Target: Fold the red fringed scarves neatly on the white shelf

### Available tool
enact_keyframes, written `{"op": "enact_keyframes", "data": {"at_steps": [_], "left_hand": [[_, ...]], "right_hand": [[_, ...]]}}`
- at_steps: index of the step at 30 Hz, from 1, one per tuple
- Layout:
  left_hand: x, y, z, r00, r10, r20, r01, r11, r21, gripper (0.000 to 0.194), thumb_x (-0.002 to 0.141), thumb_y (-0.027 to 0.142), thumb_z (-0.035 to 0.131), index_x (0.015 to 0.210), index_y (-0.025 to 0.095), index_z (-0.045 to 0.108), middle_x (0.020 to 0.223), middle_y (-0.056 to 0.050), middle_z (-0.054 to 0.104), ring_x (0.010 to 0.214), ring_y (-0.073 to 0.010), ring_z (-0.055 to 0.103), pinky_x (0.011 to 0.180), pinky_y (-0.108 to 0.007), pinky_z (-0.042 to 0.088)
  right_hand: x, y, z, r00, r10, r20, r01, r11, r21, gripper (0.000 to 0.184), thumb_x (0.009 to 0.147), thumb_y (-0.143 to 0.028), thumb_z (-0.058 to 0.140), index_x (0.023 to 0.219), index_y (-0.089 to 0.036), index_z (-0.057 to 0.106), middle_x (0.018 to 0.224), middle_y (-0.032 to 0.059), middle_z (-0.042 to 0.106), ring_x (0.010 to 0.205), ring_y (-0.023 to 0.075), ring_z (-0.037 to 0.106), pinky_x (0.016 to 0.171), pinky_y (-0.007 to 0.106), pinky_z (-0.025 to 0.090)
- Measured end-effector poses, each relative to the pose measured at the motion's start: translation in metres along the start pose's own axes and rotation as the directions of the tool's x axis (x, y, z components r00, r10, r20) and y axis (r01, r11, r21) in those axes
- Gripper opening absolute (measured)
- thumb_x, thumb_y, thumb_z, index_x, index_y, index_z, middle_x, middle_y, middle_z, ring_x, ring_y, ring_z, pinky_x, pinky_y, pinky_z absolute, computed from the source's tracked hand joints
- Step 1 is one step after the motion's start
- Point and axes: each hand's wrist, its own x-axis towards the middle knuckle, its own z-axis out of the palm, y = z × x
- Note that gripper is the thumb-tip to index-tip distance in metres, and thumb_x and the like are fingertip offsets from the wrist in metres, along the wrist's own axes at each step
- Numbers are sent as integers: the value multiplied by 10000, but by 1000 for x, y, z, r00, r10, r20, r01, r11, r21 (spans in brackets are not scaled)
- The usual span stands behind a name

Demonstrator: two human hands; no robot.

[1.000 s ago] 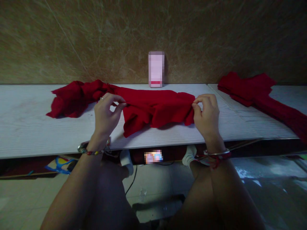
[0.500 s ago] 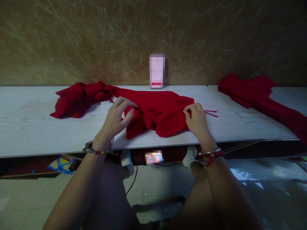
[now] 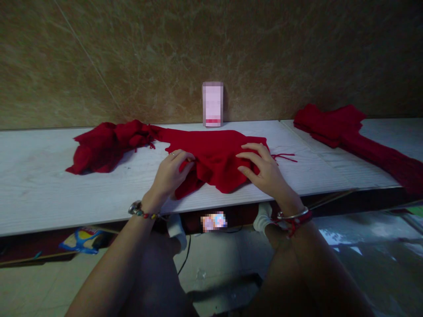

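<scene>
A crumpled red cloth lies across the middle of the white tabletop, its near part rumpled in folds. At its left edge my left hand is closed, thumb and forefinger pinching a bit of the fabric. On the right side my right hand is open, the fingers spread over the red cloth. Loose red threads stick out to the right of that hand. Bunched at the left is a red fabric heap, which meets the middle cloth along the back.
Against the brown marbled wall leans a blurred, phone-shaped thing. More red fabric lies at the right and trails to the table's front edge. Below the white tabletop, a blue-edged packet sits on a dark shelf.
Both hands have moved inward over the cloth. The right hand has let go of the right edge and spread its fingers; red threads now show there. The left hand opened, then closed again.
</scene>
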Motion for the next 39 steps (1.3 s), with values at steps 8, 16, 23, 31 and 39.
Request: {"op": "enact_keyframes", "data": {"at_steps": [8, 16, 23, 31, 39], "left_hand": [[1, 3, -2, 985, 17, -169, -21, 999, -26, 113, 833, 142, 460, 770, 202, 532, 798, -25, 605, 775, -152, 574, 714, -268, 472], [1, -5, -2, 981, -193, 35, 195, 976, -96, 109, 850, 294, 473, 870, 197, 519, 816, -33, 632, 756, -174, 606, 700, -308, 494], [-4, -5, -4, 988, -19, 155, 61, 962, -268, 400, 921, 308, 341, 1302, 188, 359, 1233, -125, 583, 1143, -208, 552, 908, -365, 464], [0, 2, 4, 992, -46, 119, 63, 988, -143, 432, 841, 290, 569, 1239, 199, 428, 1126, -79, 632, 1046, -207, 591, 904, -395, 459], [6, 51, 29, 999, 40, -4, -41, 999, -17, 292, 822, 293, 610, 1087, 187, 550, 1066, -87, 623, 992, -226, 569, 841, -367, 466]], "right_hand": [[-5, 8, 12, 1000, -24, -13, 22, 993, -119, 147, 845, -175, 495, 864, -218, 635, 1070, 77, 582, 1073, 232, 532, 1042, 538, 321], [-7, 19, 10, 986, 125, -114, -142, 976, -162, 108, 825, -236, 542, 878, -192, 625, 1005, 102, 559, 973, 256, 553, 870, 466, 469], [-6, 28, 7, 951, 171, -258, -222, 958, -183, 96, 824, -224, 512, 761, -218, 585, 832, 66, 589, 823, 234, 562, 823, 443, 456], [-16, 76, 15, 852, 388, -351, -478, 851, -219, 175, 791, -268, 503, 620, -237, 487, 706, 68, 557, 722, 243, 536, 712, 439, 455], [-14, 84, 24, 837, 387, -387, -488, 848, -207, 170, 771, -276, 522, 608, -233, 498, 694, 61, 566, 713, 227, 540, 687, 409, 462]]}}
